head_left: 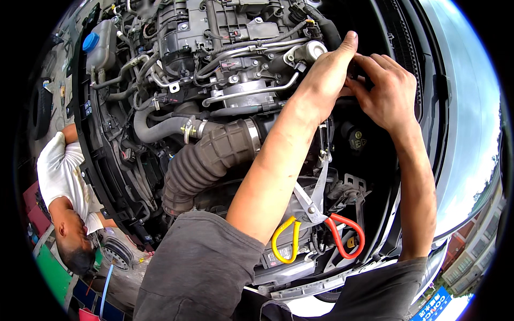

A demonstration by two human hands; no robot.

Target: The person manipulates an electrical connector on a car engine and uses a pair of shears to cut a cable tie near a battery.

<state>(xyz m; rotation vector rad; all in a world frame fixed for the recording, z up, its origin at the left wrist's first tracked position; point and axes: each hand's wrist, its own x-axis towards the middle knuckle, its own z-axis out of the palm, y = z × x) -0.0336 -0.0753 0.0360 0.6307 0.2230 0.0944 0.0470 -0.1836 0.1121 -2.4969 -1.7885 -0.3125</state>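
While tin snips (pixel 321 222) lie unused on the battery, I pinch a small dark fitting (pixel 352 69) with both hands (left (pixel 326 75), right (pixel 385 93)); engine bay work looks unfinished.

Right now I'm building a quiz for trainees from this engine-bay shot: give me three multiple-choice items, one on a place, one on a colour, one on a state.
1. Where do the left hand and right hand work?
A. At the far side of the engine bay, by a dark part
B. On the reservoir cap
C. On a wheel

2. What colours are the two handles of the shears lying in the bay?
A. Both black
B. Yellow and red
C. Green and white

3. How does the ribbed intake hose stand?
A. Cut in two
B. Lying on the ground
C. Joined to a clamped collar

Answers: 1 A, both hands meet there, fingers pinching together; 2 B, yellow loop on the left, red on the right; 3 C, its upper end meets a metal band.
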